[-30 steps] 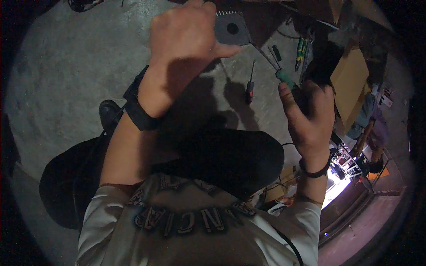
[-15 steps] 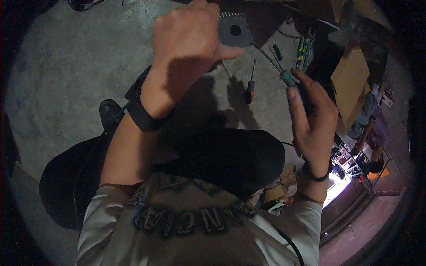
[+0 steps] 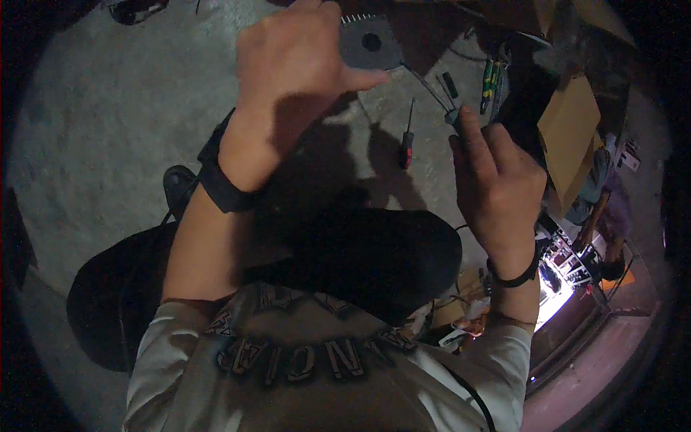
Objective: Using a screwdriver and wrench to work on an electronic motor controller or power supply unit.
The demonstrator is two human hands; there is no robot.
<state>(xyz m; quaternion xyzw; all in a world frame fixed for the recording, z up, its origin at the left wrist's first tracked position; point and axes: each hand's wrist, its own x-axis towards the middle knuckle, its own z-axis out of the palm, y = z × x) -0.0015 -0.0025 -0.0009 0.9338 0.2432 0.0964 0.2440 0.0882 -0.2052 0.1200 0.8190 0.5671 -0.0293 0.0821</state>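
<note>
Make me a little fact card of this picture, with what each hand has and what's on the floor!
Left hand: holds a dark flat plate with a round dark spot
Right hand: grips a green-handled screwdriver
Screwdriver tip: at the plate's corner; whether touching, I can't tell
On the floor: red-and-black screwdriver, green-and-yellow-handled tool
Right side: brown cardboard
Light: dim

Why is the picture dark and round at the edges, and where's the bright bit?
Head view, edges: the fisheye lens gives a rounded picture with black corners; head view, lower right: white glare below the flat tan cardboard panel; head view, middle: shadows darken the grey concrete floor and part of the left hand.
</note>
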